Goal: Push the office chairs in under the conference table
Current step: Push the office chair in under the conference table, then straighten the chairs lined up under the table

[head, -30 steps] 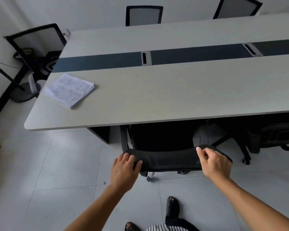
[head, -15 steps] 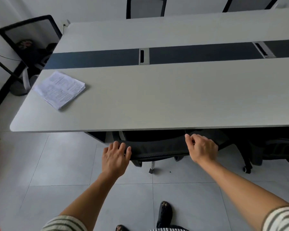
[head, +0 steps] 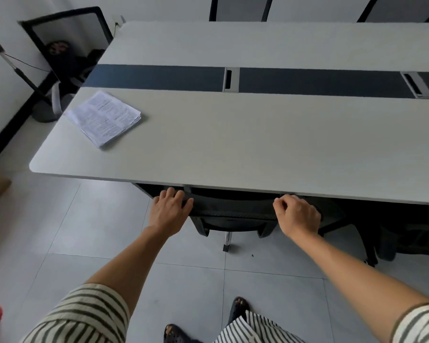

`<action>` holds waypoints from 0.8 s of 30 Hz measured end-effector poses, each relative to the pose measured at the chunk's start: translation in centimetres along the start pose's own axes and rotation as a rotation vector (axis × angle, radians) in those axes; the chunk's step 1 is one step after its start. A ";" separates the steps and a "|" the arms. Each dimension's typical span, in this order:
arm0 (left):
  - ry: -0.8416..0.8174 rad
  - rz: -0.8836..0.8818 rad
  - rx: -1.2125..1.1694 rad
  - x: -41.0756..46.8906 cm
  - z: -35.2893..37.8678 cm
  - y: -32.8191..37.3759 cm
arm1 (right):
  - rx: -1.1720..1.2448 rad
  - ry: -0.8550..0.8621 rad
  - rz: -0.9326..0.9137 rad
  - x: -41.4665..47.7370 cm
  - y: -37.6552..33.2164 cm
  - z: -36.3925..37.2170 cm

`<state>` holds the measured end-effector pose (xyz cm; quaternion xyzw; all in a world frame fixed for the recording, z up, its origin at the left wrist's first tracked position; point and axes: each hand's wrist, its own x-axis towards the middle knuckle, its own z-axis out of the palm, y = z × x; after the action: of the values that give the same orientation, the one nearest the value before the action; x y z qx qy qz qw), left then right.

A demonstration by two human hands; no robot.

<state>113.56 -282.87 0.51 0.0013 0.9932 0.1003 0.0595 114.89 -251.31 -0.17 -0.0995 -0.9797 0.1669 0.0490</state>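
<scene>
A black office chair (head: 233,214) stands at the near edge of the long grey conference table (head: 258,144). Its seat is hidden under the tabletop and only the top of its backrest shows. My left hand (head: 170,212) grips the left end of the backrest top, fingers curled over it. My right hand (head: 297,215) holds the right end the same way. Both arms are stretched forward. Another black chair (head: 406,233) sits tucked under the table at the right.
A stack of printed papers (head: 104,118) lies on the table's left part. Chairs stand at the far side (head: 240,8) and at the left end (head: 67,43). A stand with a round base (head: 44,112) is by the left wall. My feet are on the tiled floor.
The chair has rolled forward under the table, so less of its backrest shows. Both hands moved with it toward the table edge, and I stepped closer.
</scene>
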 end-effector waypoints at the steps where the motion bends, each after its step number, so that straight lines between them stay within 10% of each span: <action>1: 0.028 -0.032 -0.061 -0.6 -0.4 -0.2 | 0.053 -0.039 0.013 0.0 -0.4 -0.3; 14: 0.106 -0.591 -1.038 -25.1 -6.9 -15.3 | 0.727 -0.567 -0.059 -13.3 -16.9 0.0; 24: 0.435 -1.044 -1.226 -40.3 -7.5 -28.1 | 0.746 -0.830 -0.113 -21.1 -31.6 3.6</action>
<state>152.95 -312.50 6.99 -0.5114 0.6248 0.5807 -0.1046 129.32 -286.09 5.72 0.0510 -0.7951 0.5246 -0.3000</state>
